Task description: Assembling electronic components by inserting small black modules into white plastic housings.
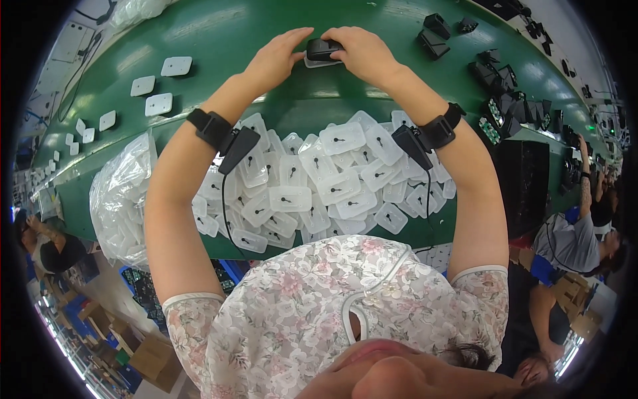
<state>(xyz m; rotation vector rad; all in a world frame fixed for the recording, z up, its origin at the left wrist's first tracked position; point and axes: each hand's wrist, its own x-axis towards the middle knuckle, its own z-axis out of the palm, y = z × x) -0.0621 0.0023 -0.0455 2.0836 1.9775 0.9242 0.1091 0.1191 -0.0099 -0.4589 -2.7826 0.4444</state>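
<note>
At the far middle of the green table, a black plastic housing (323, 48) sits over a white translucent plastic tray (319, 64). My right hand (361, 52) grips the housing from its right side, thumb at the near edge and fingers over the top. On the other side my left hand (274, 58) has its fingers stretched out, with the thumb tip at the left end of the tray and housing. Whether that thumb presses on the tray or only rests beside it, I cannot tell. Both my wrists carry strapped black devices with cables.
A heap of white trays (290, 199) with small black pieces lies before my chest, beside a clear plastic bag (123, 199). Several white trays (176, 66) are spread leftward. Black housings (433, 44) and parts with circuit boards (493, 120) lie at right. Other people (577, 236) sit nearby.
</note>
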